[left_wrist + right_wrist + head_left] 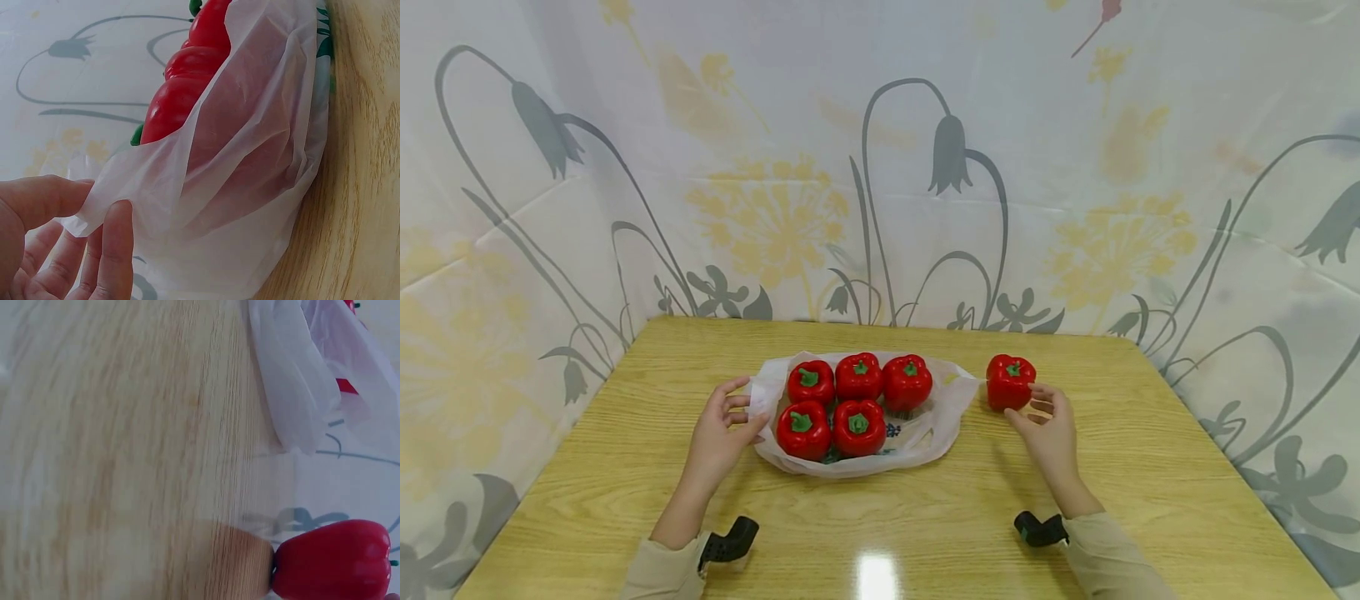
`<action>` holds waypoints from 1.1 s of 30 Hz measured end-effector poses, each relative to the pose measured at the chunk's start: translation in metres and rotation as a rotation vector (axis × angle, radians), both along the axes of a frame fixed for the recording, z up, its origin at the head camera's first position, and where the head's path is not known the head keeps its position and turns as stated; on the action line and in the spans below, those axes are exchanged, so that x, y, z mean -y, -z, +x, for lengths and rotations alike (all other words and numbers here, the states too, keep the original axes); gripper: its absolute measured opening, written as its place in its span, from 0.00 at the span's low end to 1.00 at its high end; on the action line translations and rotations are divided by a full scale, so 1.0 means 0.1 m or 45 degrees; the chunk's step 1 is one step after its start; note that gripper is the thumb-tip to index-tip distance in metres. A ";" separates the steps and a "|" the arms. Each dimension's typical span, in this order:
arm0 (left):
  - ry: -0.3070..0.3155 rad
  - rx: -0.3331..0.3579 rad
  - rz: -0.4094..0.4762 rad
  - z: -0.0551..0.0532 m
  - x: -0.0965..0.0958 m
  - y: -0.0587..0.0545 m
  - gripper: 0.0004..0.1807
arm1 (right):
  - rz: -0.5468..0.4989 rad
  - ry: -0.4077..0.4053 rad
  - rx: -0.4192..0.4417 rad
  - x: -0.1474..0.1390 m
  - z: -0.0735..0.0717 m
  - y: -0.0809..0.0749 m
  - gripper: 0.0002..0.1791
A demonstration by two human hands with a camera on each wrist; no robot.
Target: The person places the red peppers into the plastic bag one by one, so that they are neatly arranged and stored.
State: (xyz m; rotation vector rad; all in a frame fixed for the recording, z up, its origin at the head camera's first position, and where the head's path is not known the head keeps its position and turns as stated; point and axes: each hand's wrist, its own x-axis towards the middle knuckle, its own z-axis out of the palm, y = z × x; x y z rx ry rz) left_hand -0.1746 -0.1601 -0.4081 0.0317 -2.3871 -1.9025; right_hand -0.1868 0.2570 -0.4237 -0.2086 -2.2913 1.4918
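In the head view, a thin white plastic bag lies spread on the table with several red bell peppers in its opening, green stems facing up. My left hand pinches the bag's left edge between thumb and fingers; the left wrist view shows that pinched rim up close. One more bell pepper stands on the table just right of the bag. Beside it is my right hand, fingers slightly bent near its right side and thumb by its base. Only a fingertip shows at the right wrist view's corner.
The wooden table ends at a patterned cloth backdrop behind and at the sides. Black wrist devices sit on both forearms.
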 end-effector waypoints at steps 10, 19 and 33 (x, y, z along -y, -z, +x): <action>0.003 -0.004 0.013 -0.01 0.01 0.03 0.32 | 0.054 0.012 0.052 -0.14 -0.14 0.03 0.33; -0.003 0.001 0.014 -0.02 0.01 0.03 0.32 | 0.061 -0.101 0.189 -0.22 -0.27 0.01 0.44; -0.008 -0.003 0.003 -0.01 0.01 0.01 0.33 | 0.072 -0.124 0.274 -0.27 -0.42 0.07 0.50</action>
